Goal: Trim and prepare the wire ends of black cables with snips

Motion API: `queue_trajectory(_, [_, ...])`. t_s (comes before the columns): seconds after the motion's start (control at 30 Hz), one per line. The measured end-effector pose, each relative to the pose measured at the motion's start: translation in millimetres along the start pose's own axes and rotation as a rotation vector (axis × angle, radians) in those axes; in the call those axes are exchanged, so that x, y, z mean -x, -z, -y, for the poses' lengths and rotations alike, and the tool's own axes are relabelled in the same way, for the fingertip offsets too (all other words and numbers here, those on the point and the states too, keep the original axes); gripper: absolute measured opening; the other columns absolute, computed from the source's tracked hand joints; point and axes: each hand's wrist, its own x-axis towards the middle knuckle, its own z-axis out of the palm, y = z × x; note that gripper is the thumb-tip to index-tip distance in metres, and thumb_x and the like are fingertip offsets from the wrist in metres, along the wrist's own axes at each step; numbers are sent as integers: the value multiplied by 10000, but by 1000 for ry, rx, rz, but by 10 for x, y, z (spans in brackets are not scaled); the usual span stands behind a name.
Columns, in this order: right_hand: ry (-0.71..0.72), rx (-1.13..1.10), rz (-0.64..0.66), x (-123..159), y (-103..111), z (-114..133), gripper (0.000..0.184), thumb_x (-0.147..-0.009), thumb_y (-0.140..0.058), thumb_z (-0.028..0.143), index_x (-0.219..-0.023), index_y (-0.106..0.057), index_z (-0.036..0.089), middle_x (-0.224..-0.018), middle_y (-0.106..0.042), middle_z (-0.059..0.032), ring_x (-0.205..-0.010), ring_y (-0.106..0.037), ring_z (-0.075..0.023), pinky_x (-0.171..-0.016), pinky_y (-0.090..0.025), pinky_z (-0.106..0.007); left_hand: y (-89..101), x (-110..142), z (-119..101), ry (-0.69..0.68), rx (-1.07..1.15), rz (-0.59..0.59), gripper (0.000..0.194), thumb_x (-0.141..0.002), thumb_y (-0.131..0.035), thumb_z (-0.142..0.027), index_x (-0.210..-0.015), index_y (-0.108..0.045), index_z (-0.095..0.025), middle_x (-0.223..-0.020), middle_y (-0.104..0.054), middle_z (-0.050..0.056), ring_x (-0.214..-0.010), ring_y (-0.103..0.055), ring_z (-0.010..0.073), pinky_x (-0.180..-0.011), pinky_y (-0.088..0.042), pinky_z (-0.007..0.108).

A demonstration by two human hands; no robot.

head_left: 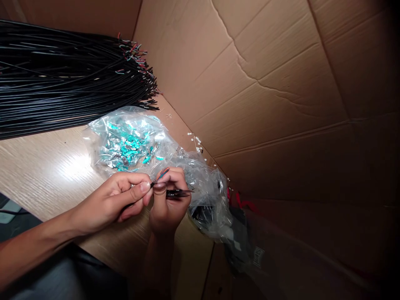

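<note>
My left hand point(125, 198) is closed, pinching a thin black cable point(152, 184) near its end between thumb and fingers. Blue and orange-red wires point(163, 173) come out of that end and lie against the fingers of my right hand point(170, 200). My right hand is closed too, its thumb pressed by the cable end. A dark, slim, pointed tool point(178, 193), resembling tweezers, sticks out of its grip to the right. Behind both hands lies a clear plastic bag point(96, 139) with many small teal and metallic parts point(129, 146) in it.
A large bundle of black cables point(68, 83) with stripped, coloured ends lies at the upper left on the wooden table point(46, 160). Cardboard walls point(265, 104) rise behind and to the right. More clear bags point(208, 183) and white scraps point(198, 143) lie along the cardboard.
</note>
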Motion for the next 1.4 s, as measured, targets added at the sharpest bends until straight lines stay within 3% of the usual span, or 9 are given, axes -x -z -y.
queue_trajectory(0.3, [-131, 222, -11, 13, -107, -106, 148, -1016, -600, 267, -883, -631, 210, -871, -634, -11, -784, -633, -150, -710, -489, -268, 109, -98, 30, -42, -145, -223, 468, -1034, -565, -550, -767, -642, -173, -479, -513, -29, -433, -413, 89, -462, -320, 207])
queue_trajectory(0.4, [-240, 297, 62, -40, -43, -96, 190, -1050, -539, 325, -996, -679, 210, -866, -699, -16, -741, -661, -155, -733, -522, -281, 157, -136, 39, 30, -66, -294, 443, -1001, -604, -570, -799, -644, -177, -464, -495, -44, -368, -341, 77, -380, -219, 197])
queue_trajectory(0.47, [-313, 402, 120, -87, 19, -46, 219, -1027, -584, 380, -929, -683, 210, -791, -695, -3, -694, -640, -157, -698, -515, -274, 180, -167, 53, 68, 21, -330, 434, -981, -630, -571, -793, -634, -180, -454, -468, -58, -342, -283, 65, -353, -160, 190])
queue_trajectory(0.57, [-389, 536, 225, -128, 97, 28, 251, -967, -681, 441, -859, -665, 215, -789, -697, -1, -704, -613, -163, -669, -491, -266, 201, -216, 73, 72, 135, -374, 441, -984, -638, -535, -722, -581, -185, -448, -406, -76, -357, -237, 55, -364, -196, 178])
queue_trajectory(0.67, [-404, 537, 316, -116, 108, 26, 229, -1000, -625, 433, -972, -685, 213, -872, -705, -14, -717, -594, -157, -676, -476, -271, 222, -248, 83, 66, 143, -394, 472, -996, -626, -512, -665, -524, -191, -475, -374, -77, -387, -233, 59, -385, -218, 188])
queue_trajectory(0.93, [-324, 369, 81, -123, -90, -178, 158, -933, -723, 318, -1031, -740, 195, -628, -324, 86, -559, -368, -110, -569, -392, -250, 276, -248, 24, -31, -313, -351, 495, -1042, -511, -528, -675, -533, -197, -529, -419, -50, -463, -327, 96, -447, -239, 227])
queue_trajectory(1.1, [-274, 398, 34, -182, -185, -222, 103, -935, -706, 283, -921, -755, 194, -654, -499, 41, -569, -438, -117, -569, -429, -265, 230, -193, 78, -125, -654, -468, 303, -1036, -526, -391, -801, -587, -211, -650, -547, -18, -552, -450, 130, -543, -324, 241])
queue_trajectory(1.23, [-169, 462, 6, -186, -262, -214, 97, -932, -704, 262, -895, -772, 204, -724, -626, 1, -575, -474, -125, -573, -443, -278, 193, -146, 223, -258, -989, -648, 123, -944, -614, -239, -822, -611, -226, -602, -505, -26, -474, -367, 129, -524, -206, 294])
queue_trajectory(1.4, [-117, 480, 178, -148, -209, -146, 120, -960, -672, 275, -1010, -764, 215, -812, -691, -6, -648, -552, -140, -634, -469, -288, 247, -178, 144, -192, -884, -608, 190, -947, -558, -220, -758, -539, -225, -574, -523, -21, -477, -423, 135, -531, -266, 282])
